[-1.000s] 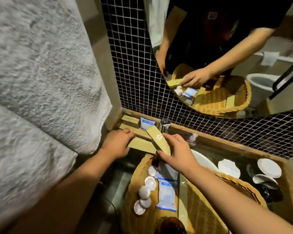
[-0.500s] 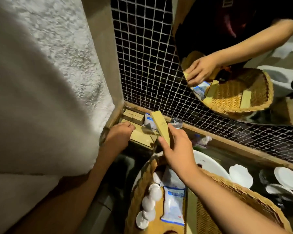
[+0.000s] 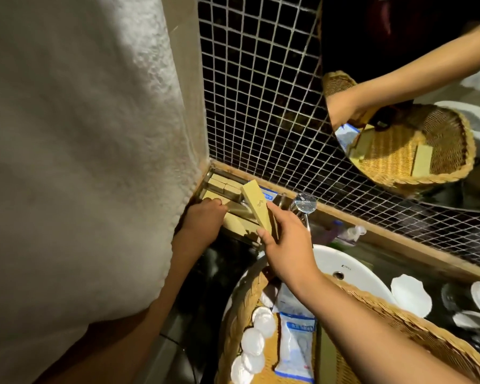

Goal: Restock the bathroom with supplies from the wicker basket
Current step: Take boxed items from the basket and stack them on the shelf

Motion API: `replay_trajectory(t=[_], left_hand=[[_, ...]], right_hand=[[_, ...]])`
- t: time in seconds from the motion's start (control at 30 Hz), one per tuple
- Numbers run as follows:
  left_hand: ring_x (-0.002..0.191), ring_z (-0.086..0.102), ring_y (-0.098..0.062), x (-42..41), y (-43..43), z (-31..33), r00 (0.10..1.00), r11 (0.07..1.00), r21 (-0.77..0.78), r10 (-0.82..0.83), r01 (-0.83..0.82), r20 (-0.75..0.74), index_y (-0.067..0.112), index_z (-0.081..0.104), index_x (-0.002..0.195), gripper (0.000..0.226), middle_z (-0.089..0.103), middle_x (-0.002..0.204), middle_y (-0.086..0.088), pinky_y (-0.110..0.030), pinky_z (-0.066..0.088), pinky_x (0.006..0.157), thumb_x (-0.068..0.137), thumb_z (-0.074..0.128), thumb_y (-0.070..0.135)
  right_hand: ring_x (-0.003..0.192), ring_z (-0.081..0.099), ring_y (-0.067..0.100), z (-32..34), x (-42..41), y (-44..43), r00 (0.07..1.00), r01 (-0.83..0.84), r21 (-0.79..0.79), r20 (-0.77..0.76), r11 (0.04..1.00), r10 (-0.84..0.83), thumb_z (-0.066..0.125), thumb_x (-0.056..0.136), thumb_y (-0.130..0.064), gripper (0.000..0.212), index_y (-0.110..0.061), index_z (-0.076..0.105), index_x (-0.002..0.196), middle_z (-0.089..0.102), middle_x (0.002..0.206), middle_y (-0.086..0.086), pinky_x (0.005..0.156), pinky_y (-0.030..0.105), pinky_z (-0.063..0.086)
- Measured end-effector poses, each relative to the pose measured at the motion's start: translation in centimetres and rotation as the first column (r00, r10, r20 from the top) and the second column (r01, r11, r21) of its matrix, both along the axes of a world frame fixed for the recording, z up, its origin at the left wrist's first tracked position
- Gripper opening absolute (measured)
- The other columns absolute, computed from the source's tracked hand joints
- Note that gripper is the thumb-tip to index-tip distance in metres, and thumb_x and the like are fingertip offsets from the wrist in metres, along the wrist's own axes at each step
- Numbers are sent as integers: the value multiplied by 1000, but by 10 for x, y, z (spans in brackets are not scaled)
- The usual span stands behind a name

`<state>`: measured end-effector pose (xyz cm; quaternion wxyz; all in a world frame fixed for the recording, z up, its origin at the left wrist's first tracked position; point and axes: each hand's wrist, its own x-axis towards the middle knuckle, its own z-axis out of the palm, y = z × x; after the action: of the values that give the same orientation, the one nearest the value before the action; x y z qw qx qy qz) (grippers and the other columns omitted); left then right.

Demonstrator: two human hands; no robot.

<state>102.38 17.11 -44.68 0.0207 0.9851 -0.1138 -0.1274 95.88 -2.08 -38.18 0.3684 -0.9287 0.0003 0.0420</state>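
My right hand [image 3: 286, 246] grips a long tan cardboard box [image 3: 257, 207] tilted over a small tray [image 3: 205, 180] in the corner of the counter. My left hand [image 3: 201, 220] rests on the tan boxes [image 3: 223, 184] lying in that tray, fingers curled over one of them. The wicker basket [image 3: 399, 322] sits below my right arm, over the white basin [image 3: 355, 270]. It holds blue-and-white sachets [image 3: 295, 345] and several round white packets [image 3: 252, 342].
White towels [image 3: 81, 162] hang close on the left. A chrome tap [image 3: 304, 205] stands right of the tray, below the black mosaic wall. White dishes [image 3: 410, 295] lie on the dark counter at right. A round mirror [image 3: 399, 92] reflects the basket.
The view has drawn closer to the corner tray. My right hand has carried the long tan box a little forward over the tray. My left hand stays on the boxes.
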Motion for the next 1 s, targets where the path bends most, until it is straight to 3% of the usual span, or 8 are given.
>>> replay_trajectory(t=[0.23,0.43,0.6,0.77,0.87,1.0], left_hand=[[120,48,-25,3,9,-18,999,999,44,-13,15,-33,24,54,131,40,51,130,-3,-36,48,80,92,58,17],[119,49,-23,11,8,-24,998,998,2,-55,55,10,25,58,130,48,56,124,0,-33,50,80,84,67,15],[123,46,-21,14,13,-28,994,994,-10,-105,106,29,21,56,134,47,55,130,-1,-29,41,89,89,67,24],[120,50,-25,-10,22,-36,991,988,-89,-117,123,66,20,58,131,43,56,132,-4,-38,53,82,89,61,12],[120,53,-28,-26,20,-40,985,981,-104,-158,165,72,18,58,133,44,58,133,-7,-41,51,92,89,55,21],[137,40,-26,-43,14,-50,982,982,-60,-179,182,54,20,42,146,61,47,148,-6,-44,24,117,88,55,31]], right_hand=[[123,51,11,-7,10,14,1000,-15,37,-1,999,15,74,86,-13,65,-28,50,145,57,127,-7,106,17,30],[123,53,13,-20,20,23,999,-1,12,-37,1000,1,76,85,-16,65,-28,52,144,59,127,-5,104,16,30],[121,53,13,-27,23,29,998,-16,-14,-66,1000,15,80,83,-17,67,-28,53,143,60,126,-3,103,17,31],[126,51,19,-31,25,33,995,-29,-67,-97,997,22,79,84,-19,68,-25,51,146,58,131,0,110,27,35],[125,52,20,-34,27,34,995,-31,-86,-102,996,22,78,84,-20,68,-24,50,146,58,131,1,110,29,36],[125,52,22,-40,32,38,992,-58,-130,-117,990,43,77,84,-16,68,-24,50,146,58,130,3,107,29,37]])
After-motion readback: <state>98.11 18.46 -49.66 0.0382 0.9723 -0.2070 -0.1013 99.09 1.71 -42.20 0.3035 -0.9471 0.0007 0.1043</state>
